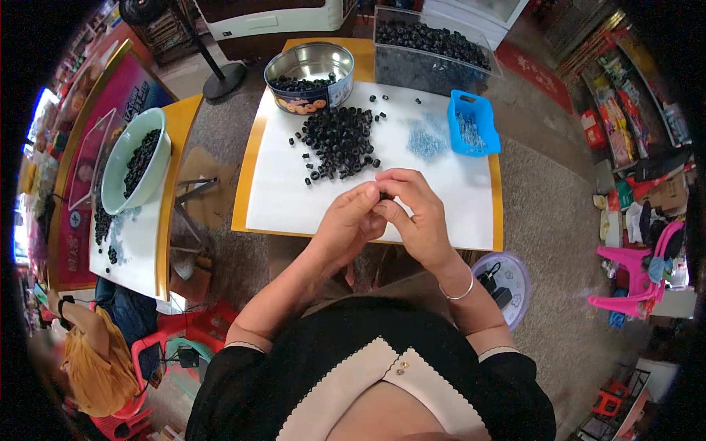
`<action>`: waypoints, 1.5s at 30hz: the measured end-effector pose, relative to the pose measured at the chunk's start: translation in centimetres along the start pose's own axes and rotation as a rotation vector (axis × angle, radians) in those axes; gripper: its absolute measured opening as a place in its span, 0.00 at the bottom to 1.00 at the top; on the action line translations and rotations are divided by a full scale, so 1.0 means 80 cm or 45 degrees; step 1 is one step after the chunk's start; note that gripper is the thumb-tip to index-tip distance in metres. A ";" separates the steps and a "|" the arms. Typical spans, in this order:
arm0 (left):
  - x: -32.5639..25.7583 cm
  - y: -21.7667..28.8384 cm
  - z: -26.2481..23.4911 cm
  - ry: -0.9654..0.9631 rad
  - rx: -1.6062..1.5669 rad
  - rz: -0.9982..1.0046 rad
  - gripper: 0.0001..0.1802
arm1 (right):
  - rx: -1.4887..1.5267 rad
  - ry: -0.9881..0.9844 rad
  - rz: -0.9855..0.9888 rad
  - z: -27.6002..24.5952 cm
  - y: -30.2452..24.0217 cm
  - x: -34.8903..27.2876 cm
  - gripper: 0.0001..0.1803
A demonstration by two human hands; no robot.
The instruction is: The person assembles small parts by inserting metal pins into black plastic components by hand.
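Note:
Above the near edge of the white-topped table (279,209), my left hand (351,223) and my right hand (418,214) meet fingertip to fingertip. Between them is a small black cylindrical part (384,196), mostly hidden by the fingers. Both hands are closed in a pinch on it. Just beyond lies a loose pile of similar black parts (338,140), with several strays around it. To the right of the pile spreads a patch of tiny shiny pieces (429,141). More of these pieces sit in a blue plastic basket (474,103) at the table's right edge.
A round tin (341,62) holding black parts stands at the back left. Behind the table is a clear bin (434,70) full of them. On a second table at left, a pale green basin (110,184) holds more, near a seated person in yellow (99,360).

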State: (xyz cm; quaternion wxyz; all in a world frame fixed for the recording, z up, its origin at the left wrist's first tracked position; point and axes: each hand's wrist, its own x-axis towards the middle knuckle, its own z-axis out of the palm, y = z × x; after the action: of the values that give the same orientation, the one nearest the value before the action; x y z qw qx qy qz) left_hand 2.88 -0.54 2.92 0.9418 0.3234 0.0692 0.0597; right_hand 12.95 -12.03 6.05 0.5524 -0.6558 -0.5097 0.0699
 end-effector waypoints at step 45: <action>0.022 -0.024 -0.039 0.426 0.111 0.007 0.13 | 0.943 0.097 0.676 0.022 0.075 -0.015 0.12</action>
State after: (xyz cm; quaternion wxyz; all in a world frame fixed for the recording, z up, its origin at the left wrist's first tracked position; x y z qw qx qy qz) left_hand 4.24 0.10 -0.90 0.9021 0.3496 0.2268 0.1124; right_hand 14.82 -10.98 0.05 0.7310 -0.5242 -0.2438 0.3625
